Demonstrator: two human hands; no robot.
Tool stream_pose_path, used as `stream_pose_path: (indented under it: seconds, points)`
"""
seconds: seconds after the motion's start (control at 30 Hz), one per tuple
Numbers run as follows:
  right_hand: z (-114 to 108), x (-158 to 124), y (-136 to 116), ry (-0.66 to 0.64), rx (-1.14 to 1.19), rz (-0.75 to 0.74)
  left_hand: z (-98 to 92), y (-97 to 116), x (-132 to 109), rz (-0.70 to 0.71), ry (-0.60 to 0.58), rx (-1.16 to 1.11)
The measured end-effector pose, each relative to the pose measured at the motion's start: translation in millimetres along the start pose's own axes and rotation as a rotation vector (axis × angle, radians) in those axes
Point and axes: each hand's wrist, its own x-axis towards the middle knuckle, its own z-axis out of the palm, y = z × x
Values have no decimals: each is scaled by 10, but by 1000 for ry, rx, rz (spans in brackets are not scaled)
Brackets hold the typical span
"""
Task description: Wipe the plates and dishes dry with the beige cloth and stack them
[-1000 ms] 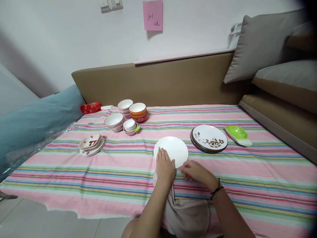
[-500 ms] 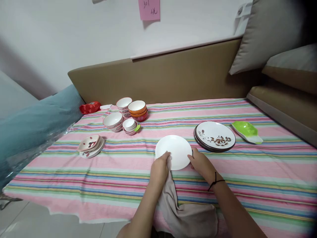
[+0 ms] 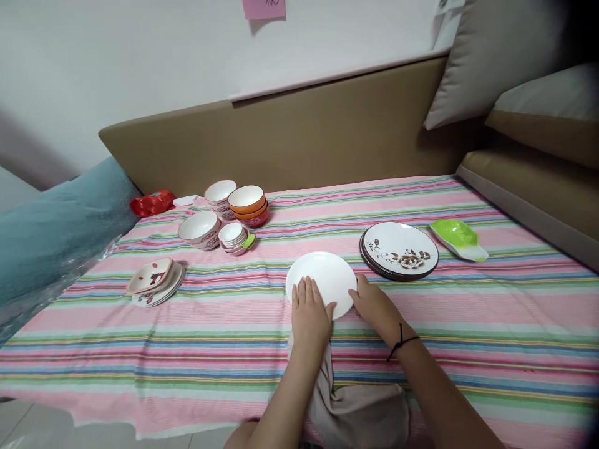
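A plain white plate (image 3: 334, 274) is tilted slightly towards me above the striped cloth. On its face my left hand (image 3: 309, 315) lies flat, fingers stretched out and thumb apart. My right hand (image 3: 372, 302) grips the plate's right rim, thumb on top and fingers underneath. A greyish-beige cloth (image 3: 369, 411) trails from beneath my left wrist to the near edge; its upper end is hidden by my left hand and forearm. Just right of the plate sits a stack of dark-rimmed plates (image 3: 397, 246) with a brown flower pattern.
A green leaf-shaped dish (image 3: 456, 236) lies at the right. Back left stand orange bowls (image 3: 247, 199), white patterned bowls (image 3: 199, 227) and small white dishes (image 3: 231, 234). Further left are stacked plates under a pink-rimmed dish (image 3: 150, 276) and a red package (image 3: 152, 202). Cushions (image 3: 496, 68) rise at right.
My left hand has shifted from pinching the plate's near edge to lying flat on its face. My right hand keeps its hold on the rim. The view has tilted down slightly.
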Motion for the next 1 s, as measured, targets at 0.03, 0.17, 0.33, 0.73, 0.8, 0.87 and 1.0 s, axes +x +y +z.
stream_pose_path:
  seconds: [0.03, 0.17, 0.33, 0.73, 0.8, 0.87, 1.0]
  points:
    - [-4, -4, 0, 2, -2, -2, -14, 16, -18, 60, -20, -19]
    - [-25, -5, 13, 8, -2, -22, -160, -48, -98, 362, -132, -219]
    - [-107, -57, -8, 56, -20, -3, -333, -385, -153, 139, 53, -402]
    - [178, -585, -282, -215, 137, -272, -324, -715, -200, -305, -182, -698]
    - [158, -563, -238, -252, 145, -291, -338, -746, -199, -349, -136, -759]
    - [98, -521, -152, -301, 210, -322, -360, -759, -209, -420, -53, -789]
    - [16, -459, -6, -381, 481, -403, -374, -739, -223, -384, 8, -744]
